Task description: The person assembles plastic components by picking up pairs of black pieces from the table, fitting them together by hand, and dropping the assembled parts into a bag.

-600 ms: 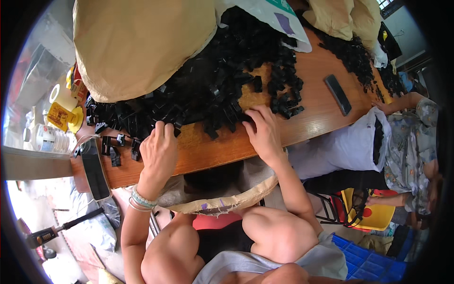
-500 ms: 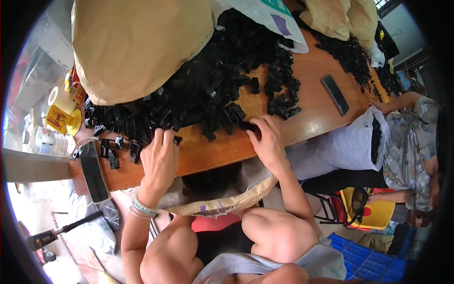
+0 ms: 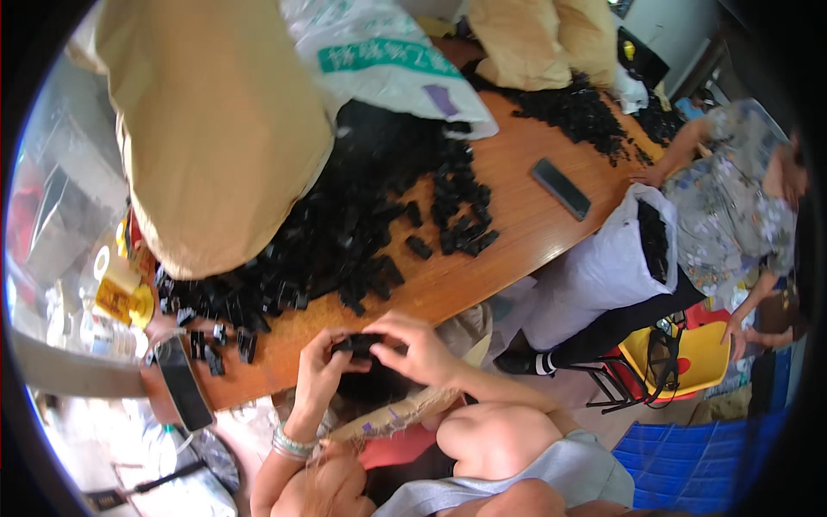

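Just off the table's near edge, my left hand (image 3: pixel 317 372) and my right hand (image 3: pixel 419 349) meet around a small black plastic part (image 3: pixel 357 345). The fingers of both hands pinch it from either side. Below them, an open sack with a frayed tan rim (image 3: pixel 388 415) lies between my knees, and its inside looks dark. A large heap of similar black plastic parts (image 3: pixel 362 207) covers the wooden table (image 3: pixel 448 284) beyond my hands. Several loose parts (image 3: pixel 217 349) lie near the left end of the table.
A big tan sack (image 3: pixel 224 146) and a white printed bag (image 3: pixel 388 65) rest over the heap. Phones (image 3: pixel 560 188) (image 3: pixel 183 379) lie right and left. A co-worker (image 3: pixel 732 198) sits at right beside a filled white sack (image 3: pixel 594 284), a yellow chair (image 3: pixel 676 358) and a blue crate (image 3: pixel 689 457).
Both hands have left the table edge and come together nearer to me, with a black plastic part now between them. The whole view has shifted and tilted.
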A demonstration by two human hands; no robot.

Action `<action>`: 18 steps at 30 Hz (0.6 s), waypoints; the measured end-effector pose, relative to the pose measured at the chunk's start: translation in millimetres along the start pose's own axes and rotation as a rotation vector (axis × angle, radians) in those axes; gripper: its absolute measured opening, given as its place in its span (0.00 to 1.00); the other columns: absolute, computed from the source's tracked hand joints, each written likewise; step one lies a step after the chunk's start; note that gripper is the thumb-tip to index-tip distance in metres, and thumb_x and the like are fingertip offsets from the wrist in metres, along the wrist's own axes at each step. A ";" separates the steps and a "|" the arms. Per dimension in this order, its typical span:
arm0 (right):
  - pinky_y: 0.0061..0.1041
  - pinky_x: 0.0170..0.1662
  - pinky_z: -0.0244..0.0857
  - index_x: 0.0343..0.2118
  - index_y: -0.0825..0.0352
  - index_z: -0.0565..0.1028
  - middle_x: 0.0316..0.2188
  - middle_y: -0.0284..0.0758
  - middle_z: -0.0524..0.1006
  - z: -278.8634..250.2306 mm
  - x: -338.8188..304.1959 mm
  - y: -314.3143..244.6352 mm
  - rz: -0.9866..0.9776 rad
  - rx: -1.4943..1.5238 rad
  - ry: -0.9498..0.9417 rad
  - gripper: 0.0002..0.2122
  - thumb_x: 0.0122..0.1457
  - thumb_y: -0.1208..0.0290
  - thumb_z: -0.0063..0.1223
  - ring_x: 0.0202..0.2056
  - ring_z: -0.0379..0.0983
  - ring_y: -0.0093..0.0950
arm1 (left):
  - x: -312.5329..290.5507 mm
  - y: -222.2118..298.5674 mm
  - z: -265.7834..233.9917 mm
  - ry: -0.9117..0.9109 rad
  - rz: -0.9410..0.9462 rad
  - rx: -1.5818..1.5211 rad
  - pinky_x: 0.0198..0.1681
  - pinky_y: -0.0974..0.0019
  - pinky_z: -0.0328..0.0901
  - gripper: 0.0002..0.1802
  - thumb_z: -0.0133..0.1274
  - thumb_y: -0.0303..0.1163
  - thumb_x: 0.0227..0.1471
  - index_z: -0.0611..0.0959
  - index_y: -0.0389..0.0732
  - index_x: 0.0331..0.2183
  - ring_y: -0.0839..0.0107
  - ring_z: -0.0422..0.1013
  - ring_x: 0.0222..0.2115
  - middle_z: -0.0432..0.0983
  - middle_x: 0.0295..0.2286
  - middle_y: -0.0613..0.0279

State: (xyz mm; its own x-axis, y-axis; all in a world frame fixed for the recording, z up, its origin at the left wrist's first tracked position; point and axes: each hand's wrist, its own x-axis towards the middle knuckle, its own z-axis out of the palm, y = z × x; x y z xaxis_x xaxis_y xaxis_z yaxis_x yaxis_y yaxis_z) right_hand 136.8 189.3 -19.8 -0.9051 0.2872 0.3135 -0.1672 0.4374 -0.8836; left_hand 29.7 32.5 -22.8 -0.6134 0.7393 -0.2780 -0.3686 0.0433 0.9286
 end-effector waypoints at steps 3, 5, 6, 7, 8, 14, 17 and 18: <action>0.29 0.39 0.68 0.41 0.70 0.73 0.34 0.41 0.74 4.3 -3.2 2.7 0.021 -0.024 0.016 0.12 0.54 0.76 0.55 0.36 0.74 0.37 | -4.9 0.4 3.3 -0.018 0.009 -0.029 0.34 0.65 0.76 0.12 0.41 0.16 0.52 0.72 0.26 0.40 0.60 0.78 0.29 0.74 0.34 0.48; 0.28 0.39 0.68 0.42 0.70 0.75 0.35 0.38 0.75 4.0 -4.5 4.1 -0.035 -0.069 0.073 0.12 0.54 0.75 0.56 0.35 0.74 0.34 | -8.0 2.0 2.1 -0.016 -0.014 -0.023 0.32 0.65 0.76 0.11 0.42 0.17 0.52 0.73 0.26 0.39 0.60 0.77 0.27 0.75 0.32 0.48; 0.27 0.39 0.68 0.42 0.70 0.75 0.35 0.38 0.75 2.0 -5.5 1.1 -0.037 -0.036 0.074 0.12 0.55 0.76 0.56 0.35 0.73 0.34 | -6.7 1.1 1.1 0.013 -0.047 -0.027 0.30 0.66 0.76 0.10 0.42 0.17 0.52 0.73 0.26 0.38 0.60 0.77 0.25 0.75 0.30 0.48; 0.27 0.39 0.68 0.42 0.69 0.74 0.35 0.38 0.75 0.8 -4.4 -4.7 -0.016 0.040 0.022 0.12 0.55 0.76 0.56 0.37 0.73 0.34 | -6.1 -1.6 -1.0 0.060 -0.052 -0.032 0.28 0.65 0.76 0.09 0.41 0.16 0.53 0.72 0.26 0.37 0.59 0.77 0.24 0.76 0.30 0.47; 0.27 0.39 0.67 0.42 0.69 0.74 0.35 0.38 0.74 0.7 -5.0 -6.0 -0.073 0.092 -0.004 0.12 0.55 0.76 0.55 0.37 0.72 0.33 | -5.2 -2.5 -2.3 0.048 -0.060 -0.016 0.27 0.66 0.75 0.09 0.40 0.16 0.53 0.72 0.26 0.37 0.60 0.77 0.23 0.76 0.30 0.47; 0.33 0.38 0.65 0.41 0.69 0.73 0.32 0.39 0.73 10.5 -1.5 -0.1 -0.275 0.056 -0.108 0.12 0.53 0.74 0.56 0.33 0.70 0.37 | -6.6 -3.5 -0.8 0.019 0.046 -0.020 0.25 0.67 0.75 0.09 0.40 0.16 0.53 0.71 0.28 0.39 0.63 0.77 0.25 0.76 0.30 0.49; 0.31 0.36 0.66 0.40 0.69 0.73 0.31 0.39 0.73 9.2 -5.5 4.9 -0.148 0.052 -0.042 0.12 0.53 0.73 0.56 0.34 0.70 0.37 | -9.4 -3.2 -0.5 -0.026 -0.002 -0.128 0.28 0.66 0.75 0.10 0.44 0.16 0.53 0.71 0.27 0.40 0.63 0.77 0.26 0.76 0.31 0.48; 0.30 0.36 0.67 0.40 0.70 0.74 0.31 0.39 0.73 10.0 -6.0 5.4 -0.092 0.065 -0.045 0.12 0.53 0.73 0.56 0.34 0.70 0.36 | -11.0 -4.2 0.2 -0.029 0.021 -0.079 0.29 0.65 0.76 0.11 0.46 0.16 0.52 0.71 0.27 0.40 0.63 0.77 0.27 0.76 0.31 0.47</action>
State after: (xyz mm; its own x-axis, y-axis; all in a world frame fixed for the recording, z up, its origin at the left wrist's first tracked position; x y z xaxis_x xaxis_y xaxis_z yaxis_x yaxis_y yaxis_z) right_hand 137.4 181.4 -29.9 -0.9010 0.2093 0.3800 -0.2745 0.4032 -0.8730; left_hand 38.2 24.3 -23.6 -0.6016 0.7584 -0.2509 -0.4106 -0.0242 0.9115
